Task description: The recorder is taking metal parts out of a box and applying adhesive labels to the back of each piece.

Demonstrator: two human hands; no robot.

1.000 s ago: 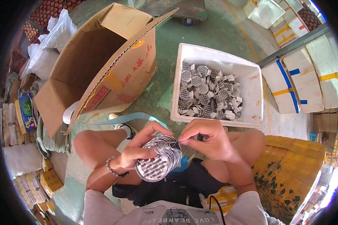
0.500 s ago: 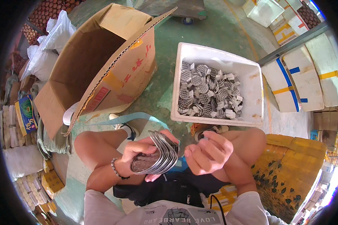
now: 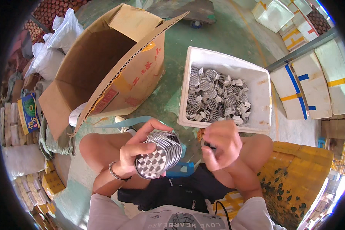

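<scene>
My left hand [image 3: 127,155] is closed around a stack of round metal discs [image 3: 153,163] above my lap. A chequered, dimpled face shows on the nearest disc, and the edges fan out toward the right. To the right of the stack and apart from it, my right hand [image 3: 223,145] has its fingers curled in. Whatever those fingers hold, if anything, is hidden. Beyond my right hand stands a white foam box [image 3: 261,103]. Many similar dimpled discs [image 3: 211,93], several with small white tags, lie heaped in it.
A large cardboard box [image 3: 140,82] with raised flaps stands open at the left. A pale blue strap [image 3: 132,122] runs near my left knee. White foam boxes [image 3: 310,86] line the right side, and a yellow-taped box [image 3: 295,168] is beside my right leg. White sacks [image 3: 46,53] lie far left.
My left hand has turned the stack, so its dimpled face now shows. My right hand has moved slightly right and up, and its fingers have curled in more. The whole view has shifted a little.
</scene>
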